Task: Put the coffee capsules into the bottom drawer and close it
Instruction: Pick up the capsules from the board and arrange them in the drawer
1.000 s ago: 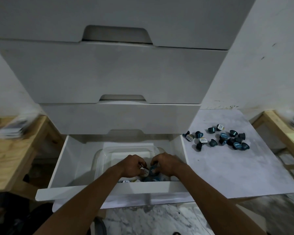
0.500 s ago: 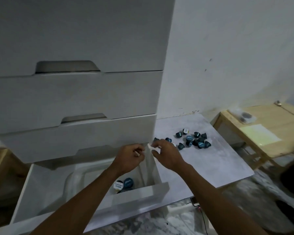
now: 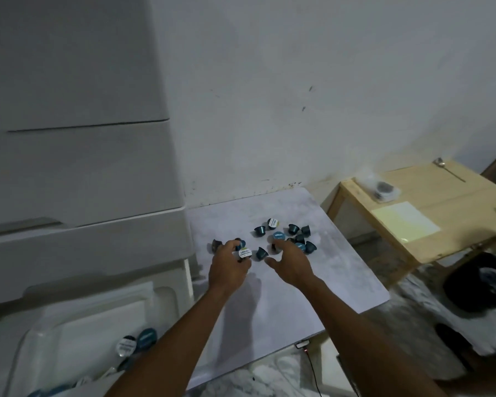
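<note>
Both hands are out over the capsules [image 3: 284, 239] scattered on the white board [image 3: 341, 270] at centre frame. Left hand [image 3: 229, 267] has its fingers curled down around a white-lidded capsule [image 3: 244, 253], pinching it against the board among the leftmost few; whether it is lifted I cannot tell. Right hand [image 3: 291, 262] is spread wide, thumb out to the left, fingertips reaching onto the main cluster and holding nothing. One dark capsule [image 3: 261, 253] sits upright in the gap between the two hands.

Most of the capsules lie loose in a bunch just beyond the right hand, some upright, some tipped on their sides, a few showing blue or white lids.

At lower left the bottom drawer [image 3: 184, 282] stands open, with a clear tub [image 3: 26, 348] inside. A couple of capsules [image 3: 138, 340] already rest in the tub near its right edge, partly hidden by the left forearm. Closed drawers [image 3: 83, 173] stack above, up the left side of the frame.

At right, a wooden table [image 3: 447, 202] stands beside the board, with a spoon [image 3: 444, 166] at its far edge.
</note>
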